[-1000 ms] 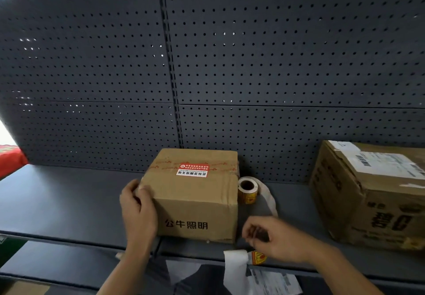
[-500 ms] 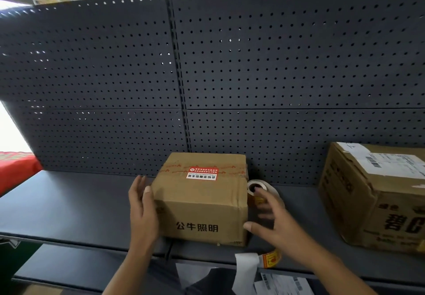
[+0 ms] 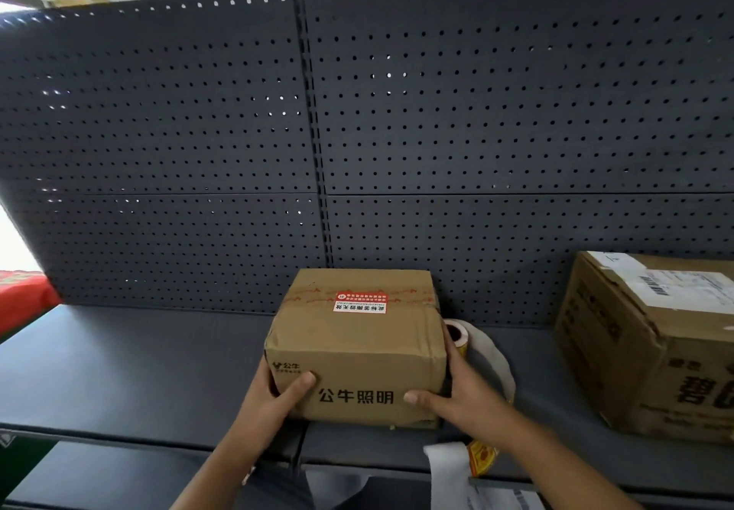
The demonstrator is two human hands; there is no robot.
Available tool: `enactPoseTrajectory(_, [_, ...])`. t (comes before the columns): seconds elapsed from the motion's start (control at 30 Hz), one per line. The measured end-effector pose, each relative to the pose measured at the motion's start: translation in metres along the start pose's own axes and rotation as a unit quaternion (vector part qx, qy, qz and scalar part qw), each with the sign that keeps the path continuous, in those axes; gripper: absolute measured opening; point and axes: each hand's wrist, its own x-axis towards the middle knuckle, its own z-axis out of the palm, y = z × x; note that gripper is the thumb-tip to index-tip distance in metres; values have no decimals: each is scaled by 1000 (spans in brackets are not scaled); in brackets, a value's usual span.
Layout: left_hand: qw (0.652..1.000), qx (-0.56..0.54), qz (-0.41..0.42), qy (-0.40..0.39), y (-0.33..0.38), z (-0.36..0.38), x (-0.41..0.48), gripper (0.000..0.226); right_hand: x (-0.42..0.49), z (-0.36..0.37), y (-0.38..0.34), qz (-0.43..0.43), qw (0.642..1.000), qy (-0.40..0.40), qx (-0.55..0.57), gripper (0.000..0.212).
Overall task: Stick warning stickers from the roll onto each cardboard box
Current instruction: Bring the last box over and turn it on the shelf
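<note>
- Perforated dark metal panels [image 3: 159, 144] form the back wall; matte, evenly punched.
- Grey shelf [image 3: 131, 370]: flat, smooth, carrying all the work.
- Large cardboard box [image 3: 635, 354], far right, well apart from both hands. It is creased and has a white shipping label on top; no warning sticker is visible on it.
- Small cardboard box [image 3: 357, 346], centre, its long axis running left to right. It has soft dented corners and printed tape across the lid.
- Left hand [image 3: 266, 406] and right hand [image 3: 464, 402] clasp the small box's two ends, thumbs pressed on the front face.
- Sticker roll [image 3: 456, 332] stands just behind the right hand, beside the box's right end, so the right hand is nearer. Its white backing strip [image 3: 494, 362] trails forward over the shelf edge.
- Red-and-white sticker [image 3: 359, 303] lies flat on the small box's lid.
</note>
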Motion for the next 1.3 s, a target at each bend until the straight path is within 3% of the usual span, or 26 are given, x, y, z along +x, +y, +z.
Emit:
enactPoseTrajectory(0.13, [1000,-18,23,13,17,1,3,75,2,-7,-8,-3,999,40,-11,112])
enactPoseTrajectory(0.23, [1000,-21,20,-8,44,-1,4,85,1,-13,-25,-17,995,94,-12,91])
enactPoseTrajectory(0.4, [999,8,-5,-53,89,-11,4,55,0,-15,-69,-20,983,181,27,38])
enactPoseTrajectory(0.47, [998,16,-15,-55,101,-18,8,56,6,-21,-78,8,980,199,24,41])
enactPoseTrajectory(0.63, [996,42,-60,-43,115,-18,19,59,16,-35,-89,99,984,145,28,54])
enactPoseTrajectory(0.83, [994,28,-102,-1,114,-10,38,65,34,-43,-88,144,980,136,20,66])
enactPoseTrajectory(1.1, [988,138,-67,32,129,-2,51,60,57,-54,-75,199,970,140,6,67])
enactPoseTrajectory(1.3, [959,276,-3,57,140,-1,58,63,67,-58,-74,155,971,183,-21,70])
